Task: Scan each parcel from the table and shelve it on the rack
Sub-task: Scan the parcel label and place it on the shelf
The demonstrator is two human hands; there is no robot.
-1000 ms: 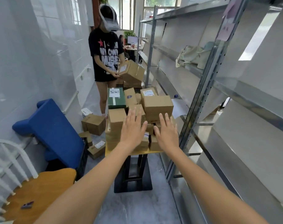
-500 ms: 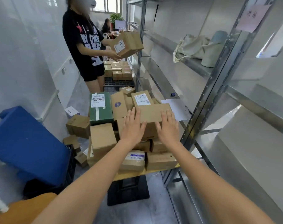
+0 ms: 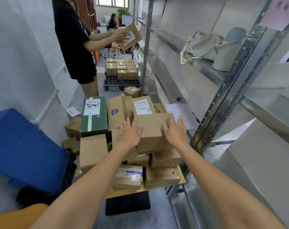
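Observation:
A heap of cardboard parcels covers a small yellow-topped table [image 3: 181, 180]. On top of the heap lies a plain brown box [image 3: 151, 125]. My left hand [image 3: 129, 133] is spread with straight fingers at that box's left side, and my right hand [image 3: 174, 129] is spread at its right side; neither grips it. Behind it a labelled brown box [image 3: 142, 106] and a green box [image 3: 94, 114] with a white label lie among the others. The metal rack [image 3: 223, 90] runs along the right.
Another person in a black shirt [image 3: 74, 38] stands past the table, holding a parcel [image 3: 129, 37] toward the rack. More boxes sit on a black pallet [image 3: 122, 83] behind. A blue cushion [image 3: 24, 151] is at left. Bags [image 3: 206, 47] lie on a rack shelf.
I have stepped closer to the table and my view has tilted down. Both hands have moved apart from over the heap to either side of the top brown box.

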